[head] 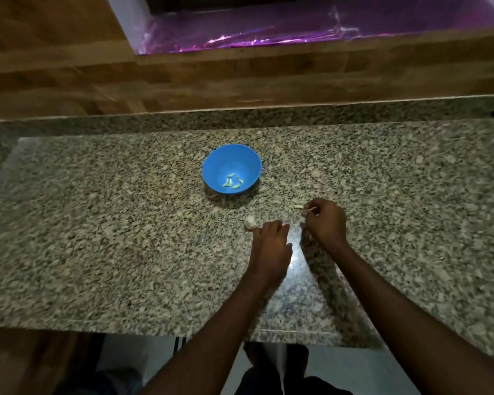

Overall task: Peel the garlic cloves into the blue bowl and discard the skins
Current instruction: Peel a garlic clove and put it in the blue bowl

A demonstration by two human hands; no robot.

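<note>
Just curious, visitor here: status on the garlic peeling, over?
Left hand open by garlic piece. Right hand pinching skin. Peeled cloves in bowl. Nothing blocking.

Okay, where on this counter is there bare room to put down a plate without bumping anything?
The granite counter is bare left of the blue bowl, out to its left edge, and on the right beyond the right hand. It is crowded just in front of the bowl: both hands work there, the left hand by a pale garlic piece, with small scraps near the right fingers.
</note>
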